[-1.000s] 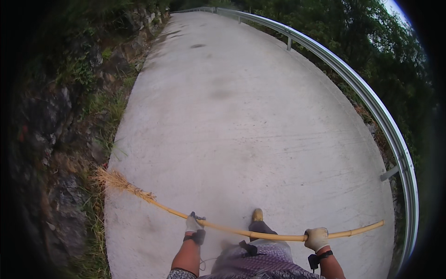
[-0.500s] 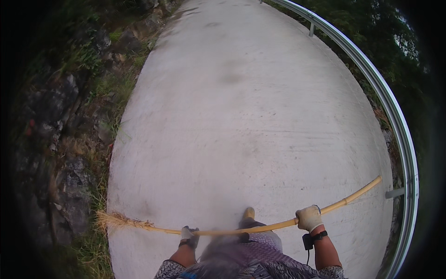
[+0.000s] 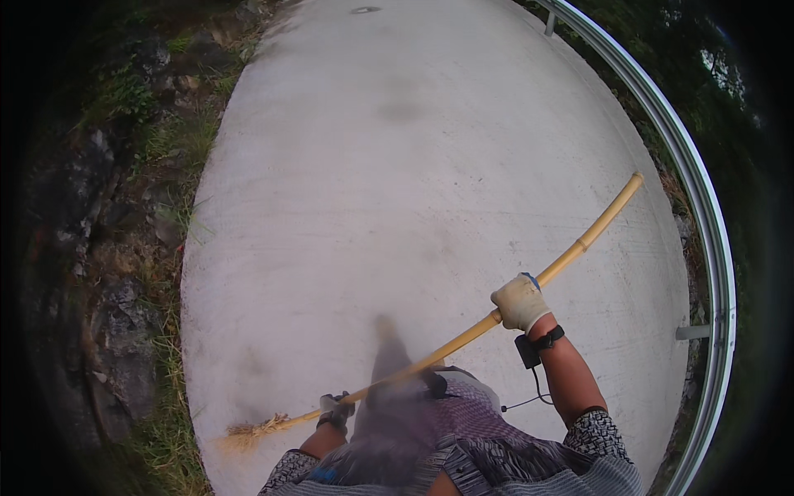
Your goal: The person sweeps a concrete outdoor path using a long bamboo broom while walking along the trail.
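A long broom with a yellow bamboo handle slants across in front of my body. Its straw bristles are at the lower left, near the road's grassy edge; the bare end of the handle points up to the right. My gloved right hand is closed round the middle of the handle. Lower down, close to the bristles, my gloved left hand is wrapped round the same handle. Dark bands are on both wrists, and a small black box with a cable hangs by the right one.
I stand on a pale concrete road. Along its left side run grass and dark rocks. A metal guardrail curves along the right side, with dark foliage behind it.
The broom has tilted: its handle end has risen with my right hand, and the bristles have moved right and lower. One foot has moved forward on the left, blurred.
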Demonstrator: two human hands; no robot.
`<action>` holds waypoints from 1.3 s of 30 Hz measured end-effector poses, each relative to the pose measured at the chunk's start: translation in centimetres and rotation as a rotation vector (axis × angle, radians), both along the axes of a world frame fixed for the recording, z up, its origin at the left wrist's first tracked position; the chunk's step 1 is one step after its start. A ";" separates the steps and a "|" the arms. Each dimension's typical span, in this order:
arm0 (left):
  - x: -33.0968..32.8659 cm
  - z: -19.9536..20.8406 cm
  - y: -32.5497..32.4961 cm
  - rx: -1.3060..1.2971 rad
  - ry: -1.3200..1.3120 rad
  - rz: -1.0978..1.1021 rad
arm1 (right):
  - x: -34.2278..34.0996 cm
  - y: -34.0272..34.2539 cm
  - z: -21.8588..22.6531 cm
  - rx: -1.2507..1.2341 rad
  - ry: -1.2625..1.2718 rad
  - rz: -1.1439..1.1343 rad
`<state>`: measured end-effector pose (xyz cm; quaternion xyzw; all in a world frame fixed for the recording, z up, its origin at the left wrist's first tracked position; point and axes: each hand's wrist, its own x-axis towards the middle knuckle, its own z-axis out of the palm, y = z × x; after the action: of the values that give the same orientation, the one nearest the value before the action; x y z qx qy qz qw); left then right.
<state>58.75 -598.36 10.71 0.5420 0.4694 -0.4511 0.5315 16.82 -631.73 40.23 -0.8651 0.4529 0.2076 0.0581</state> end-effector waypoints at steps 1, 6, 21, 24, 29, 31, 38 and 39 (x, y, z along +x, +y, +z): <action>-0.2 0.8 -2.1 0.033 0.001 -0.014 | -0.1 -0.7 0.1 0.002 0.007 -0.028; 2.1 0.4 -13.2 0.039 -0.004 -0.134 | -1.1 -1.1 2.5 0.025 0.089 -0.160; 8.4 3.6 -49.6 -0.337 -0.259 -0.396 | 0.9 -6.0 -1.5 0.059 0.080 -0.556; 5.9 4.6 -54.1 -0.395 -0.261 -0.370 | -1.6 -11.5 -2.3 0.058 0.103 -0.536; 1.7 5.8 -57.9 -0.287 -0.363 -0.346 | -7.0 -20.8 -3.3 0.086 0.060 -0.465; 0.3 6.7 -58.0 -0.191 -0.395 -0.304 | -8.8 -24.3 -3.2 0.104 0.017 -0.409; -1.9 4.8 -53.1 -0.034 -0.225 -0.047 | -7.8 -37.6 0.0 0.091 0.032 -0.145; -3.1 7.7 -53.5 0.003 -0.216 -0.055 | -7.0 -39.2 0.3 0.092 0.040 -0.118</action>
<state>55.62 -651.88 18.37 0.6009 0.3949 -0.4040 0.5655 9.78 -670.95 40.53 -0.8289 0.4943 0.2416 0.1007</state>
